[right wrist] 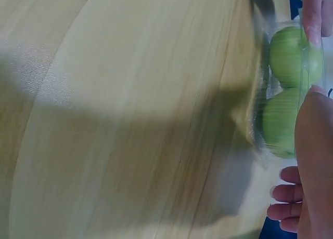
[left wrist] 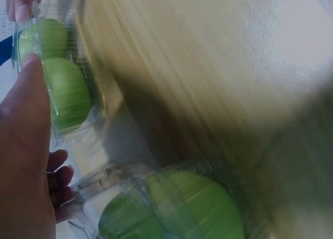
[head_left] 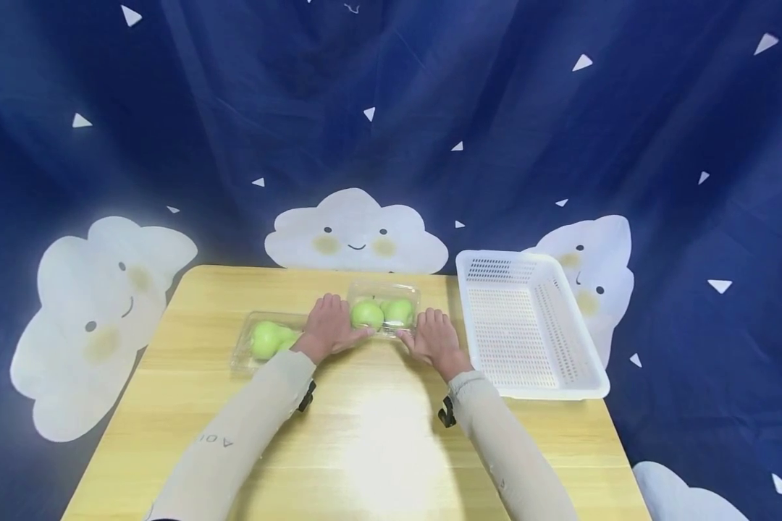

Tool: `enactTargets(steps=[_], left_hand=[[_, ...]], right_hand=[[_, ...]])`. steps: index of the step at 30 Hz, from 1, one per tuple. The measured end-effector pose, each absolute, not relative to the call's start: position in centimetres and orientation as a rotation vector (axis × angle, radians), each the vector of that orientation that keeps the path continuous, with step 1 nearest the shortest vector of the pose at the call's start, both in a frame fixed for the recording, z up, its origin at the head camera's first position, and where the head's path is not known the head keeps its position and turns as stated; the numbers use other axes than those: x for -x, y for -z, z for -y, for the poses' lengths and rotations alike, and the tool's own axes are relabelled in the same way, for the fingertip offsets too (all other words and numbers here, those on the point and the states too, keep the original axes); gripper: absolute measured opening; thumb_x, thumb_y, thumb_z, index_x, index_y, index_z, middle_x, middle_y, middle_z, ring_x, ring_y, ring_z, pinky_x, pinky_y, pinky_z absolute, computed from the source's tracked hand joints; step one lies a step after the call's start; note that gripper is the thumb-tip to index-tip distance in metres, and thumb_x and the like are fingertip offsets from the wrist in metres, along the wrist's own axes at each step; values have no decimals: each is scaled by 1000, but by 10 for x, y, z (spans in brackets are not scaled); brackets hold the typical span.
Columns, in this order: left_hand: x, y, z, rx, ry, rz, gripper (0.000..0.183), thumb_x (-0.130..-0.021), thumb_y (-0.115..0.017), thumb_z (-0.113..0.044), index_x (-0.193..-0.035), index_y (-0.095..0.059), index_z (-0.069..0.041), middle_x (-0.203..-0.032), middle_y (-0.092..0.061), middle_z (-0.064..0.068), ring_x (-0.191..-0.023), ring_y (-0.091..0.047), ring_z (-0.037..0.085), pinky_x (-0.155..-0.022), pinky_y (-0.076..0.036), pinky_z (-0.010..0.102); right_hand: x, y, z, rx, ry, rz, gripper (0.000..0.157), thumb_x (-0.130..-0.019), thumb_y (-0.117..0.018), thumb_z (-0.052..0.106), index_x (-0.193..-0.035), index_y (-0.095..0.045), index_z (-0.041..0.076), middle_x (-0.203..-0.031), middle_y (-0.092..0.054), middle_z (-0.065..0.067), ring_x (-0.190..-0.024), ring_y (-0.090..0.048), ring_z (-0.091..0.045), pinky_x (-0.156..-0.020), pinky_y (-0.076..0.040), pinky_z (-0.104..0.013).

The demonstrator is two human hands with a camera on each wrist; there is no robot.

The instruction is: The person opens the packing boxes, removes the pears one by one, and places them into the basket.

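Observation:
A clear plastic clamshell box (head_left: 384, 286) with two green apples (head_left: 368, 315) lies near the table's far edge, its lid down over them. My left hand (head_left: 329, 327) is at its left front corner, the thumb pressing the lid's front rim. On the other side my right hand (head_left: 436, 339) does the same with its thumb. In both wrist views the other fingers stay off this box, loosely bent. Left of it lies another clear box (head_left: 240, 354) holding green apples (head_left: 267, 339); my left hand and sleeve partly cover it, and its lid's state cannot be told.
At the table's right side stands a white perforated plastic basket (head_left: 511, 325), its rim near the right edge. The wooden table (head_left: 339, 449) reaches toward me, with a bright glare on it. Behind hangs a dark blue curtain (head_left: 404, 87) with cloud prints.

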State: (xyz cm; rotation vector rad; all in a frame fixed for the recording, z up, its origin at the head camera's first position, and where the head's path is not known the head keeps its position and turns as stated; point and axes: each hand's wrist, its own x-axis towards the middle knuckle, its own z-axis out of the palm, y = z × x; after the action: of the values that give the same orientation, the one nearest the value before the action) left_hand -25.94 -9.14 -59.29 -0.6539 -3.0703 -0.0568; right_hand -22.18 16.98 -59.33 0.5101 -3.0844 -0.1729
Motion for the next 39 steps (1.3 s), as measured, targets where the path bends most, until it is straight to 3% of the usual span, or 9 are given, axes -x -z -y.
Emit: enactTargets(steps=[4, 8, 12, 17, 24, 26, 28, 30, 39], left_hand=[[256, 590, 88, 668, 64, 3067, 106, -87, -47, -86, -129, -61, 10, -93, -58, 16, -87, -49, 28, -82, -46, 41], [250, 587, 86, 660, 53, 3110, 111, -88, -44, -87, -142, -53, 10, -94, -58, 15, -87, -49, 27, -80, -46, 39], [242, 587, 87, 645, 95, 3091, 108, -89, -46, -85, -134, -59, 11, -92, -59, 15, -85, -49, 27, -79, -46, 39], [233, 591, 88, 661, 93, 3044, 95, -89, -45, -84, -104, -68, 6, -85, -56, 12, -81, -47, 26, -78, -45, 38], [225, 596, 86, 693, 119, 3030, 100, -91, -49, -81, -121, -64, 13, -82, -52, 11, -78, -45, 25, -78, -45, 38], [222, 597, 85, 707, 99, 3025, 95, -91, -48, -82, -110, -66, 10, -82, -52, 11, -78, -45, 24, -78, -46, 38], [219, 598, 85, 717, 93, 3011, 96, -91, -47, -82, -112, -65, 11, -80, -52, 10, -77, -45, 24, -77, -45, 38], [216, 598, 85, 728, 84, 2999, 90, -91, -47, -82, -100, -65, 6, -80, -53, 11, -76, -45, 25, -76, -45, 38], [201, 596, 87, 724, 65, 2942, 98, -90, -49, -81, -114, -65, 12, -78, -52, 11, -77, -45, 26, -79, -43, 38]], right_hand=[[218, 590, -171, -522, 194, 3109, 72, -104, -35, 64, -99, -60, -3, -96, -60, -16, -91, -58, -29, -87, -54, -43], [214, 592, -173, -541, 158, 3140, 77, -105, -31, 65, -108, -61, -6, -103, -63, -20, -99, -60, -32, -94, -55, -46], [209, 593, -172, -541, 119, 3136, 80, -105, -30, 65, -111, -61, -8, -107, -64, -24, -103, -61, -35, -97, -54, -48], [199, 594, -171, -535, 75, 3124, 77, -105, -32, 64, -109, -61, -8, -106, -63, -22, -100, -61, -34, -97, -53, -48], [187, 592, -173, -545, 89, 3060, 71, -104, -41, 61, -105, -62, -7, -101, -63, -22, -96, -61, -34, -94, -54, -46], [184, 591, -174, -548, 118, 3058, 72, -104, -40, 61, -106, -62, -7, -101, -63, -22, -97, -61, -34, -94, -54, -46], [180, 590, -174, -555, 133, 3062, 72, -104, -39, 61, -105, -62, -7, -101, -64, -22, -96, -61, -34, -93, -54, -45], [178, 590, -175, -558, 148, 3067, 71, -104, -38, 61, -103, -62, -6, -99, -63, -21, -94, -61, -33, -92, -54, -44], [166, 586, -173, -585, 129, 3049, 67, -104, -41, 61, -97, -61, -3, -93, -61, -18, -87, -57, -30, -87, -54, -42]])
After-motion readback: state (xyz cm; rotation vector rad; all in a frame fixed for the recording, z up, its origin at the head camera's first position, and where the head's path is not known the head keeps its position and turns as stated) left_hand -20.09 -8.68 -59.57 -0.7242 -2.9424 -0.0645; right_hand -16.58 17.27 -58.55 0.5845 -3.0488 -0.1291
